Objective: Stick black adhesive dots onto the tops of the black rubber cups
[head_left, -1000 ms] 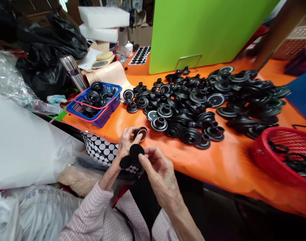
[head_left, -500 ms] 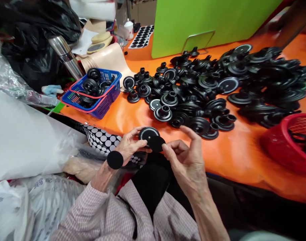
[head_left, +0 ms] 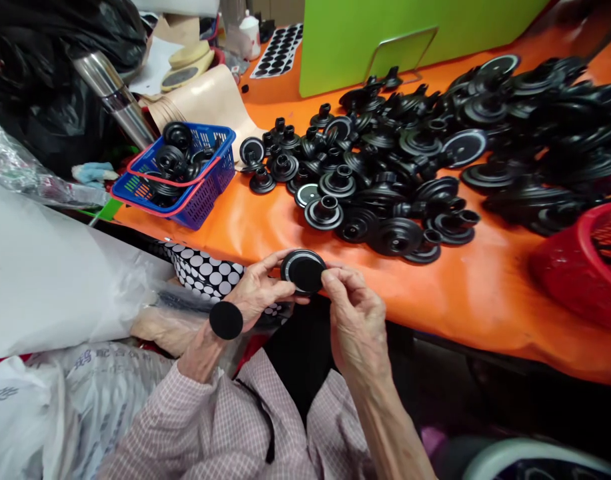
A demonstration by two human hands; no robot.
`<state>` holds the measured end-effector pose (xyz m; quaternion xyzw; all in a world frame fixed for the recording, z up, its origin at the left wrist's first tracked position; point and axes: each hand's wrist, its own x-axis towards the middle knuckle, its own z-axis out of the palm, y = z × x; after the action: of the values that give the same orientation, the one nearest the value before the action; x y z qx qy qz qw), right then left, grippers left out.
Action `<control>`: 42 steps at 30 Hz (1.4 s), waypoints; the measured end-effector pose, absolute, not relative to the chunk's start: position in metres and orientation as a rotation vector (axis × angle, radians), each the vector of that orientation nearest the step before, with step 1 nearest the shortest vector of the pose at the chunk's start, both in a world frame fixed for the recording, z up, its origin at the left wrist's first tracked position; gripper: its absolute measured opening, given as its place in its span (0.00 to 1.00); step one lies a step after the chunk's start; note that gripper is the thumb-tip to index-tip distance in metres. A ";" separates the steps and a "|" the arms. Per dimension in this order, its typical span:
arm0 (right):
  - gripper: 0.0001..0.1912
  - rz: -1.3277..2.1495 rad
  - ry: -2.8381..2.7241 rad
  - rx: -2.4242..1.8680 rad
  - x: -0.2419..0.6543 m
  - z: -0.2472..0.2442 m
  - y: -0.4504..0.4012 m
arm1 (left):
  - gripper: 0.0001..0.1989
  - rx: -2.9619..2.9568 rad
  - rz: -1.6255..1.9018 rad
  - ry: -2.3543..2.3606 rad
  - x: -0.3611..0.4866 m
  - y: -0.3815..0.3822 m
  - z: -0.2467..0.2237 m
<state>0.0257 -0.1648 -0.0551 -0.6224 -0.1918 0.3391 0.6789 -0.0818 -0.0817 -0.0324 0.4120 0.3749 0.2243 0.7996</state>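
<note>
My left hand (head_left: 253, 292) is closed on a black disc-shaped plastic part (head_left: 288, 267), its flat face turned up toward me. Over that face lies a thin black round pad (head_left: 307, 275), leaving a pale ring showing at the far left. The thumb and forefinger of my right hand (head_left: 358, 310) pinch the pad's right edge. Another black round pad (head_left: 226, 321) rests on the back of my left wrist. Beyond my hands, a large pile of similar black parts with short hollow stems (head_left: 385, 167) covers the table.
A blue basket (head_left: 205, 200) with black parts stands at left on the orange table (head_left: 250, 227); a red basket (head_left: 560, 273) is at right. Behind are a green board (head_left: 365, 40), a sheet of black dots (head_left: 280, 50) and a steel flask (head_left: 115, 97).
My right hand has brought the pad leftward and up, from overlapping the part's edge to lying over its face. The right fingers have curled in. The camera view has shifted slightly.
</note>
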 end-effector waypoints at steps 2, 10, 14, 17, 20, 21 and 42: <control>0.13 0.754 -0.416 -1.393 0.024 -0.055 -0.164 | 0.28 0.885 0.478 0.803 -0.082 -0.083 -0.033; 0.11 0.723 -0.403 -1.378 0.022 -0.056 -0.162 | 0.32 0.926 0.462 0.816 -0.082 -0.084 -0.035; 0.11 0.713 -0.409 -1.386 0.021 -0.057 -0.162 | 0.34 0.949 0.448 0.827 -0.082 -0.084 -0.036; 0.11 0.683 -0.438 -1.422 0.021 -0.058 -0.162 | 0.35 0.947 0.440 0.832 -0.082 -0.083 -0.037; 0.11 0.632 -0.474 -1.492 0.020 -0.058 -0.162 | 0.33 0.933 0.448 0.833 -0.082 -0.083 -0.038; 0.11 0.615 -0.482 -1.514 0.019 -0.058 -0.162 | 0.33 0.927 0.452 0.830 -0.082 -0.083 -0.037; 0.04 -0.009 -0.977 -1.739 0.005 -0.077 -0.153 | 0.21 0.887 0.625 0.893 -0.084 -0.085 -0.044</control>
<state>0.0046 -0.1526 -0.0773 -0.7324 -0.4115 -0.0037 0.5424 -0.0839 -0.0855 -0.0442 0.4080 0.4107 0.2876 0.7630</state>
